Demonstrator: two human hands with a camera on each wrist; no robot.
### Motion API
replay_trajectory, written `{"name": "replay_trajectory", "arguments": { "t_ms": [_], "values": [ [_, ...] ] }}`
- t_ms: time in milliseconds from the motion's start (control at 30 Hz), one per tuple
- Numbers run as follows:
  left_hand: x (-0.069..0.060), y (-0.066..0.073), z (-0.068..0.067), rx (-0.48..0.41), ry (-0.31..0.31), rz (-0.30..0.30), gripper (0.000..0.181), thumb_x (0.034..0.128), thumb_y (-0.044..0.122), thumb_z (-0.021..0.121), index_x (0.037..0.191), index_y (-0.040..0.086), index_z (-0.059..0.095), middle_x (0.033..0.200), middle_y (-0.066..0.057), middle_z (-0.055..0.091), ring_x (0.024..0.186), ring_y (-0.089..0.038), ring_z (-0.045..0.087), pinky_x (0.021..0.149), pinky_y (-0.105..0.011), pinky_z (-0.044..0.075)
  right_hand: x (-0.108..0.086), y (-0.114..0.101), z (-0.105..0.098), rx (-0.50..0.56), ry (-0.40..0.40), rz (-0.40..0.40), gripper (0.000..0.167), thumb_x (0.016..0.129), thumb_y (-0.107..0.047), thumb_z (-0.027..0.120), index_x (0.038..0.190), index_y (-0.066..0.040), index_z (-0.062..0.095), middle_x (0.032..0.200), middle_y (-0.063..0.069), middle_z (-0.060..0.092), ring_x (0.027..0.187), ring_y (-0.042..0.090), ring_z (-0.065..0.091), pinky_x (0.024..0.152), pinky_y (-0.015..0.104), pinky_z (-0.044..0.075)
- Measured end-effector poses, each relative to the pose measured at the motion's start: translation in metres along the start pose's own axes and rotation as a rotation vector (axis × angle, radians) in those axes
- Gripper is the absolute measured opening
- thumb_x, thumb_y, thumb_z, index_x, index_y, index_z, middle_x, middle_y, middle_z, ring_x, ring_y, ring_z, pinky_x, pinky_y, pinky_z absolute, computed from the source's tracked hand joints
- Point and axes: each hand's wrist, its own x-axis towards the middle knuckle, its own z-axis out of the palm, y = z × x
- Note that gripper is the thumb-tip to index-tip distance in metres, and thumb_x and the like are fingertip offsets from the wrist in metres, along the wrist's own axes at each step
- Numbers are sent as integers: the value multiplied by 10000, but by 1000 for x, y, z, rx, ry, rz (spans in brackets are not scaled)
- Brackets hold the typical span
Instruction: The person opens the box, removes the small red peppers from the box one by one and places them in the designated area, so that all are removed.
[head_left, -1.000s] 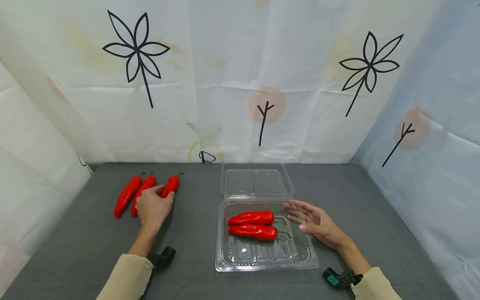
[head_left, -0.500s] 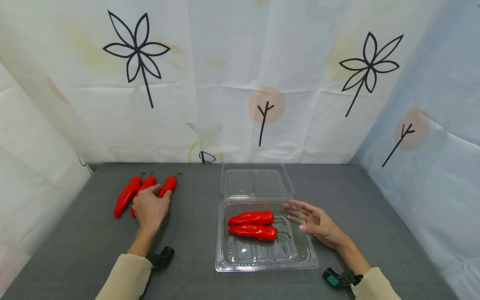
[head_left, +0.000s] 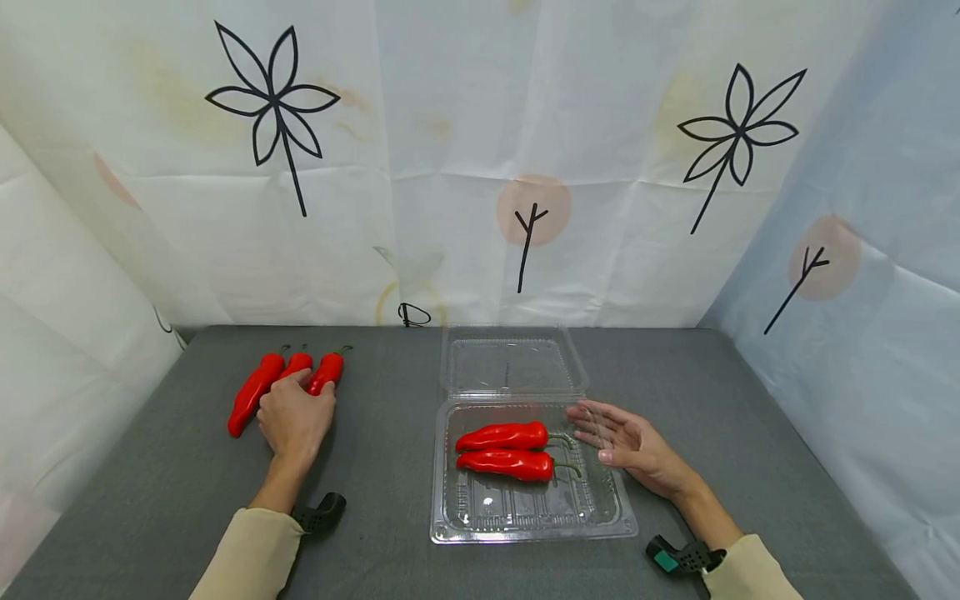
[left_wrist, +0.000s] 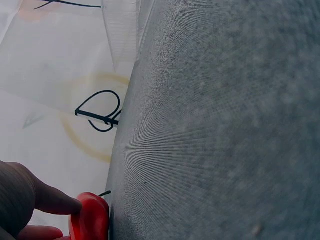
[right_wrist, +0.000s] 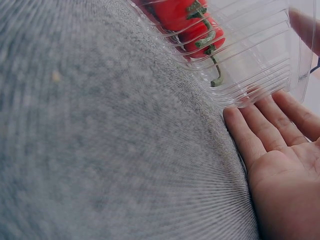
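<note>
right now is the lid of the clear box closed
No, the lid lies open behind the clear box, leaving the two peppers inside uncovered.

head: bright, even light | glints on clear tray [head_left: 534, 533] | left wrist: dim, grey cloth [left_wrist: 270, 120] blurred rightward

Left sleeve [head_left: 251, 550]: pale beige, plain cloth, softly creased near the cuff
Left wristband [head_left: 318, 517]: black, with a rounded, hooked end standing out to the right
Right sleeve [head_left: 753, 571]: same pale beige cloth
Right wristband [head_left: 697, 556]: black strap pierced with small holes, dark curved end
Marking [head_left: 665, 561]: green rectangle on the right wristband
Fingers [right_wrist: 245, 135]: bare
</note>
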Motion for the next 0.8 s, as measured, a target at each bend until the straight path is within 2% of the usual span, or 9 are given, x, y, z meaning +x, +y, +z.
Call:
{"name": "replay_trajectory", "arguments": {
  "t_ms": [267,400,600,800],
  "values": [
    [1,0,0,-26,23,15,366,889,154,675,1166,-84,707,1067,-292,707,864,-516,635,741,-645,482,-1,1,0,-7,20,21,659,948,171,472,1553,104,218,1579,229,366,1437,316,407,1143,395,361],
    [1,2,-2,-64,48,53,354,892,153,694,1160,-77,717,1069,-277,715,888,-502,646,759,-644,483,0,1,-1,-12,10,12,656,950,172,465,1551,110,211,1579,237,360,1438,319,404,1144,396,361],
    [-3,20,-8,-166,86,147,338,895,156,729,1165,-46,731,1055,-257,727,885,-483,647,818,-648,463,1,0,0,-5,0,-3,650,954,167,462,1549,117,206,1578,239,362,1440,313,402,1145,390,359],
    [-10,38,-15,-292,63,218,329,891,121,749,1177,-41,727,1048,-240,734,907,-441,658,833,-586,465,1,-1,1,4,-11,-13,650,955,167,457,1548,126,194,1579,240,359,1441,316,399,1147,393,357]
  ]
}}
